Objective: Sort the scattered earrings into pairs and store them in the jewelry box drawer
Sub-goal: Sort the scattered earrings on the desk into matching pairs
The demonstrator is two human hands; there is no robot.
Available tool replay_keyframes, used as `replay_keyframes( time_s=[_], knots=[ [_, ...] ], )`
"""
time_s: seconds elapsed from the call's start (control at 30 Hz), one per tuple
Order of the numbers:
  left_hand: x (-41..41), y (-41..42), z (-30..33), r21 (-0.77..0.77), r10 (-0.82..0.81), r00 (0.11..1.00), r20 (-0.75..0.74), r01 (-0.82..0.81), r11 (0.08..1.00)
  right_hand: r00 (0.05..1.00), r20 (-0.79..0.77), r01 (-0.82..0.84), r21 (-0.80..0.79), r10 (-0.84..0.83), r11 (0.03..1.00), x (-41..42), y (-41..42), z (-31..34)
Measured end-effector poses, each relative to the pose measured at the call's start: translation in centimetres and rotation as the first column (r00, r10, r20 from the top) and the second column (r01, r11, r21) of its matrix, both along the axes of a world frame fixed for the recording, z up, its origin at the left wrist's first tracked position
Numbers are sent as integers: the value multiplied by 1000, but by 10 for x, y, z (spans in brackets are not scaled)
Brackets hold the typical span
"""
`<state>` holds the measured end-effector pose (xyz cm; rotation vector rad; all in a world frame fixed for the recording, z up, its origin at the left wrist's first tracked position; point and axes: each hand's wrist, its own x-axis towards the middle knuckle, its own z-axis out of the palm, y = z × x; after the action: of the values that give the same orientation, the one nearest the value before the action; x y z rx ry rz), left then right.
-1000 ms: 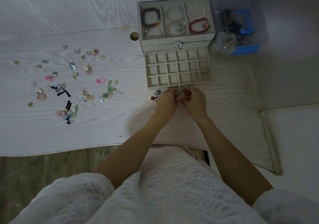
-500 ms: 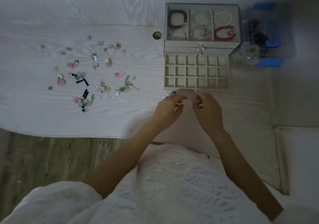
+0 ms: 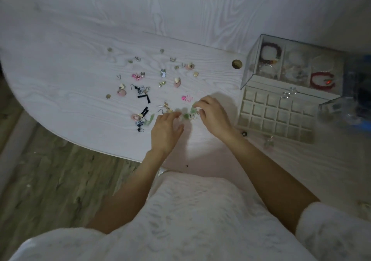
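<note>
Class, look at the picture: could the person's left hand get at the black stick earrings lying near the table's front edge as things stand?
Probably yes. The left hand hovers just right of the black stick earrings, with only bare table and a green leaf earring between them; nothing covers them. Whether its fingers already hold something is blurred.

Both bare forearms reach forward, hands close together. Left hand (image 3: 166,129): palm down, fingers loosely extended, tips low. Right hand (image 3: 213,114): fingers curled inward in a pinching grip.
</note>
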<state>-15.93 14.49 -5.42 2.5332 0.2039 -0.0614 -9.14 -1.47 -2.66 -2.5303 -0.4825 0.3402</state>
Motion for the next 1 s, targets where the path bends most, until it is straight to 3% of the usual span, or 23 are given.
replay_keyframes(
  time_s=[0.1,0.2,0.27,0.4,0.53,0.63,0.77,0.87,1.0],
  knots=[
    [17,-7,-7,-2,-73,997,-27,73,997,999,-43,4,-22,-5,1000,19,13,-8],
    [29,-9,-10,-14,-109,993,-54,108,994,996,-20,-94,-159,92,983,31,16,-15],
    [30,-4,-12,-51,-119,992,-53,116,992,998,-4,-58,-202,58,978,36,13,-18],
    [23,6,-9,-138,-119,993,-28,114,984,997,52,67,-181,-59,981,32,2,-24],
    [9,20,-2,-168,-56,998,32,60,984,995,51,86,-126,-80,988,19,1,-23],
    [-6,42,-4,-79,100,993,59,-96,992,992,79,103,-44,-99,994,9,8,-14],
    [-15,69,-10,111,248,969,19,-248,962,986,6,165,116,-167,979,-8,18,-8],
    [-10,74,-11,239,232,972,23,-231,943,978,-88,203,224,-187,953,-21,19,-9],
    [-2,76,-9,290,154,988,15,-152,945,950,-201,287,259,-239,922,-37,18,-14]
  ],
)
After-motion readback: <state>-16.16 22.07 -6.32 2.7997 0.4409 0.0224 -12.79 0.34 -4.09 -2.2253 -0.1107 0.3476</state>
